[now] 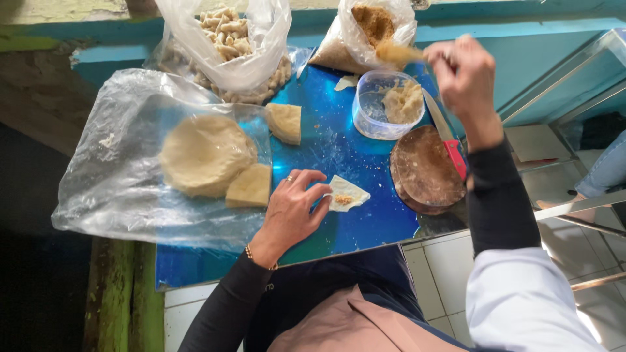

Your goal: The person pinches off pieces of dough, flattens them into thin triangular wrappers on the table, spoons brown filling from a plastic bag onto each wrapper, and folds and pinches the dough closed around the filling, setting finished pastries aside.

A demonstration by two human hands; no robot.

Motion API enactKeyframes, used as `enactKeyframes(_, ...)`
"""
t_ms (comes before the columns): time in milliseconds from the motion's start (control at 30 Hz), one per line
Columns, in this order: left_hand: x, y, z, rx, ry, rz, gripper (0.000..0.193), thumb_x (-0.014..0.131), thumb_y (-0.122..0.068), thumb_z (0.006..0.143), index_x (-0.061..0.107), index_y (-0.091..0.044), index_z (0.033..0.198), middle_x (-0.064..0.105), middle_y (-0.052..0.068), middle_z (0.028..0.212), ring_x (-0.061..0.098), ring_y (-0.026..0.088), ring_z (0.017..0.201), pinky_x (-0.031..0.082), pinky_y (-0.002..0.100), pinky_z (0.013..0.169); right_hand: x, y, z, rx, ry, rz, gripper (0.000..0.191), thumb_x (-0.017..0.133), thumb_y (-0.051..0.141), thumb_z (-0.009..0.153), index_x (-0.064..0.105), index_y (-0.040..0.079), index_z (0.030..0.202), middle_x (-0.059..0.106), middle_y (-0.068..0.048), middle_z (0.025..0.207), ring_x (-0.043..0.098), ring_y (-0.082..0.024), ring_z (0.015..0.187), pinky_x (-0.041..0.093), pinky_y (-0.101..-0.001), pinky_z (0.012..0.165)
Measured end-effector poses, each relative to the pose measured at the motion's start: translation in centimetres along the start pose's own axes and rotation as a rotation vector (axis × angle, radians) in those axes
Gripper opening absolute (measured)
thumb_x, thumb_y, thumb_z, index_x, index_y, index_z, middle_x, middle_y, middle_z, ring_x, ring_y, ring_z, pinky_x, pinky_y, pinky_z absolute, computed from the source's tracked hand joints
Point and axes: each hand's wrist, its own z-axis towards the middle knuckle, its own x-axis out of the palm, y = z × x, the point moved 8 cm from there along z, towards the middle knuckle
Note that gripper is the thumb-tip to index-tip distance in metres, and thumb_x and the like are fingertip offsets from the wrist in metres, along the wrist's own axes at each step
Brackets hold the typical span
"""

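Shiny blue sheet-metal worktop (326, 153) across the middle of the frame, white tiles below at the bottom edge. Nearest, at centre: left hand (293, 212) with fingers spread, fingertips pinning a small white triangular dough wrapper (347, 194) with a dab of brown filling, flat on the blue top. Left of centre: pale stack of round dough sheets (203, 153) on a crumpled clear plastic bag (117, 189). Right of centre: round brown wooden board (425, 171), red-handled knife (448, 140) beside it. Farther up: clear round plastic tub (385, 104) holding a lump of paste. Upper right: right hand (464, 72) closed around a blurred wooden stick (398, 53), raised above the tub. Top edge: two open clear bags, one of rolled pastries (228, 36), one of brown crumbly filling (373, 26). Best done with the wrapper held flat and still, and the filling kept central, clear of the edges.
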Motion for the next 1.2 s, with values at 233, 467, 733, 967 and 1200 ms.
enactKeyframes(233, 0.3, 0.1, -0.2, -0.003, 0.009, 0.063, 0.008, 0.075, -0.015, 0.087, 0.069, -0.010, 0.090, 0.066, 0.005, 0.100, 0.063, 0.026, 0.093, 0.049, 0.039, 0.079, 16.7, -10.0, 5.7, -0.023, 0.429, -0.681, 0.017, 0.061, 0.002, 0.093, 0.076, 0.007, 0.099, 0.064, -0.015, 0.108, 0.065, -0.029, 0.100, 0.056, -0.0399, 0.077)
enactKeyframes(467, 0.5, 1.5, -1.5, -0.111, 0.063, 0.149, 0.016, 0.079, -0.021, 0.084, 0.070, -0.010, 0.092, 0.063, 0.007, 0.095, 0.062, 0.028, 0.092, 0.048, 0.042, 0.075, 9.9, -0.3, 5.0, -0.162, 0.043, -0.243, 0.014, 0.068, 0.007, 0.094, 0.072, 0.007, 0.107, 0.068, -0.011, 0.112, 0.066, -0.028, 0.106, 0.055, -0.0407, 0.089)
enactKeyframes(733, 2.5, 1.8, -2.7, -0.243, -0.003, 0.162, 0.018, 0.078, -0.019, 0.082, 0.065, -0.008, 0.087, 0.060, 0.011, 0.092, 0.061, 0.033, 0.091, 0.048, 0.045, 0.075, 4.0, 15.8, -12.8, 0.107, 0.419, -0.055, 0.013, 0.077, 0.024, 0.085, 0.072, 0.013, 0.087, 0.066, -0.006, 0.087, 0.068, -0.028, 0.084, 0.054, -0.0415, 0.068)
enactKeyframes(967, 2.9, 2.7, -1.6, -0.292, -0.027, 0.119, 0.013, 0.075, -0.016, 0.083, 0.066, -0.007, 0.082, 0.063, 0.012, 0.089, 0.063, 0.034, 0.089, 0.050, 0.046, 0.074, 5.4, 14.5, -13.9, 0.293, 0.402, 0.081, 0.011, 0.074, 0.021, 0.087, 0.068, 0.012, 0.091, 0.066, -0.008, 0.091, 0.068, -0.029, 0.080, 0.054, -0.0424, 0.069)
enactKeyframes(1200, 3.8, 4.1, -1.4, -0.438, 0.082, -0.041, 0.015, 0.074, -0.019, 0.088, 0.066, -0.007, 0.089, 0.071, 0.010, 0.084, 0.068, 0.029, 0.079, 0.052, 0.043, 0.070, 6.8, 12.9, -14.7, 0.533, 0.450, 0.377, 0.018, 0.075, 0.022, 0.089, 0.067, 0.009, 0.099, 0.075, -0.007, 0.089, 0.074, -0.020, 0.076, 0.057, -0.0329, 0.068)
